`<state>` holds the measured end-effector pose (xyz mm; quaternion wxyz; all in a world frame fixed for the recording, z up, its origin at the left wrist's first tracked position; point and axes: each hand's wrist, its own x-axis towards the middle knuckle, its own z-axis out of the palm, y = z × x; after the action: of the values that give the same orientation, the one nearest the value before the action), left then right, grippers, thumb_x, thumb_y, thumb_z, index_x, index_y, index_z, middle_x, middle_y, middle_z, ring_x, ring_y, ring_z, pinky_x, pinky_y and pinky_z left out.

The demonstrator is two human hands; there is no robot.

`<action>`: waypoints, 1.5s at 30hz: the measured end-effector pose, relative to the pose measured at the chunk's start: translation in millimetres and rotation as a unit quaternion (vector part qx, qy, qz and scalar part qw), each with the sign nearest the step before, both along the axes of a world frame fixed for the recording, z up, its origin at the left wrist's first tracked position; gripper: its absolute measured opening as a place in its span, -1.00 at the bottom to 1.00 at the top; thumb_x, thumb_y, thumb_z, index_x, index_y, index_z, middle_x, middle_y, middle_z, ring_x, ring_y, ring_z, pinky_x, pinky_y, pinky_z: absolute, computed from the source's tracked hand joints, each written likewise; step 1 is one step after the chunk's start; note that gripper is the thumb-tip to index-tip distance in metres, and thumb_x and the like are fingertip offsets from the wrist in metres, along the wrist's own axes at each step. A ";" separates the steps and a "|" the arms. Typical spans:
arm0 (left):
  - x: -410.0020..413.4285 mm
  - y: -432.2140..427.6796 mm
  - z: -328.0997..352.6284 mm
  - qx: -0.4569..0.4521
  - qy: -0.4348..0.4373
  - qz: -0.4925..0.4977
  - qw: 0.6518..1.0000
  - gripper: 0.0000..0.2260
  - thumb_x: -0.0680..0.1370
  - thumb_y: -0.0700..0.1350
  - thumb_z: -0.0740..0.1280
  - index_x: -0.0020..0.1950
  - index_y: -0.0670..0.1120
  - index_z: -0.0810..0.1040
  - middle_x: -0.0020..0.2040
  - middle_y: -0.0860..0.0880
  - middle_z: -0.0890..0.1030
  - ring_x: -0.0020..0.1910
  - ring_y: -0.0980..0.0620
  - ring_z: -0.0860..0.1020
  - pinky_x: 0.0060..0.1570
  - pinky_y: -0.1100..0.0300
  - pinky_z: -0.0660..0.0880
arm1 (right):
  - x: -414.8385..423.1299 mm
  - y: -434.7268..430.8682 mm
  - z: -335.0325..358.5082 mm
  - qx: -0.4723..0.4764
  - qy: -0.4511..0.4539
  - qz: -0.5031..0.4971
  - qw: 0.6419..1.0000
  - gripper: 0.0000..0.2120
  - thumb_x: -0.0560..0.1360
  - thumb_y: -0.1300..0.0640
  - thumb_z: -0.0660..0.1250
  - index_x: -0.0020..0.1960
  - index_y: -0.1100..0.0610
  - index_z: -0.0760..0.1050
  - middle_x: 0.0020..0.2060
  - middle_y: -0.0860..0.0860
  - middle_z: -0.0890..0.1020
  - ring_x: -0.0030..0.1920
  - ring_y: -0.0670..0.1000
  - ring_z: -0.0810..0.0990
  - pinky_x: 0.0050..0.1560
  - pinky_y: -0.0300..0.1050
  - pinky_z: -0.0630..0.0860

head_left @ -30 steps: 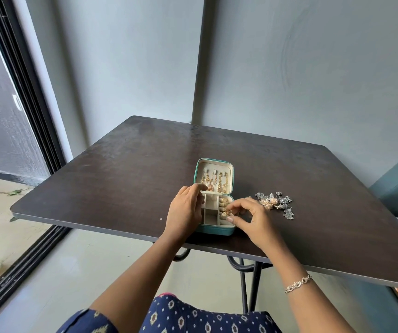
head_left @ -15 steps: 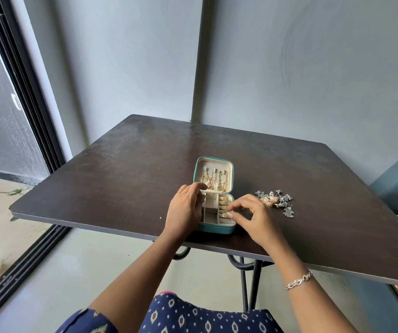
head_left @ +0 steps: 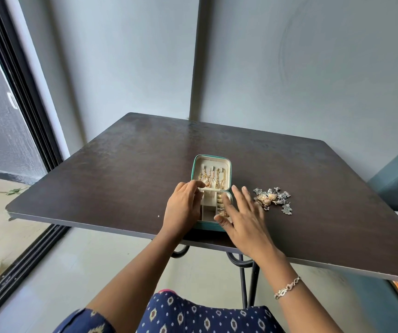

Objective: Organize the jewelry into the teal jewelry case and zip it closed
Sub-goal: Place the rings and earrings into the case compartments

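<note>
While left hand point(head_left: 183, 207) grips the open teal case point(head_left: 213, 165) at its 9 o'clock edge, right hand point(head_left: 243, 219) hovers fingers spread, loose jewelry point(head_left: 272, 199) at 3 o'clock

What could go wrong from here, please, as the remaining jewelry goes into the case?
1. The teal case lies close to the near edge of the table; though the left hand grips its side, a shove could tip it off.
2. The jewelry pile beside the open right hand looks tangled, so lifting one piece may drag others.
3. The gold chains in the lid could catch in the zip.
</note>
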<state>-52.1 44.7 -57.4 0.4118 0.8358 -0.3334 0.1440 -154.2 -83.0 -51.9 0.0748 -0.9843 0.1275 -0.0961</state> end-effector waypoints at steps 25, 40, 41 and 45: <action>1.2 0.8 0.5 -0.009 -0.002 -0.004 1.000 -0.82 0.55 -0.20 0.23 0.13 -0.17 0.51 0.07 -0.11 0.58 0.07 -0.04 0.50 -0.06 0.16 0.44 | 9.9 -10.0 7.8 0.026 0.020 -0.009 0.999 0.13 0.05 -0.54 -0.61 0.48 -0.14 0.03 0.51 0.02 0.01 0.50 0.04 -0.11 0.42 0.23 -0.07; 1.9 0.0 0.1 -0.006 0.003 -0.004 1.000 -0.81 0.55 -0.19 0.24 0.14 -0.16 0.50 0.11 -0.10 0.58 0.11 -0.01 0.49 -0.03 0.20 0.43 | 6.9 -13.3 -3.9 -0.034 -0.165 0.023 0.985 -0.32 0.52 -0.33 -0.17 0.12 0.04 0.59 0.01 0.10 0.60 0.03 0.13 0.56 0.06 0.09 0.45; 2.1 -0.2 -0.3 -0.006 0.003 -0.004 1.000 -0.81 0.55 -0.18 0.24 0.14 -0.16 0.50 0.11 -0.10 0.58 0.11 0.00 0.49 -0.03 0.21 0.42 | 6.7 -13.7 -4.4 -0.020 -0.165 0.028 0.986 -0.30 0.51 -0.34 -0.18 0.16 0.05 0.56 0.02 0.09 0.59 0.04 0.11 0.55 0.07 0.07 0.44; 2.4 -0.8 -1.7 -0.004 -0.001 -0.004 1.000 -0.81 0.55 -0.18 0.24 0.14 -0.15 0.51 0.11 -0.09 0.58 0.11 0.00 0.49 -0.03 0.23 0.41 | 5.7 -15.7 -9.5 -0.007 -0.186 0.042 0.982 -0.30 0.51 -0.35 -0.17 0.21 0.07 0.52 0.00 0.06 0.58 0.01 0.09 0.54 0.06 0.06 0.45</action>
<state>-49.7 43.9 -59.0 0.4158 0.8325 -0.3366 0.1442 -148.5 -98.7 -61.4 0.0940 -0.9543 0.0690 -0.2752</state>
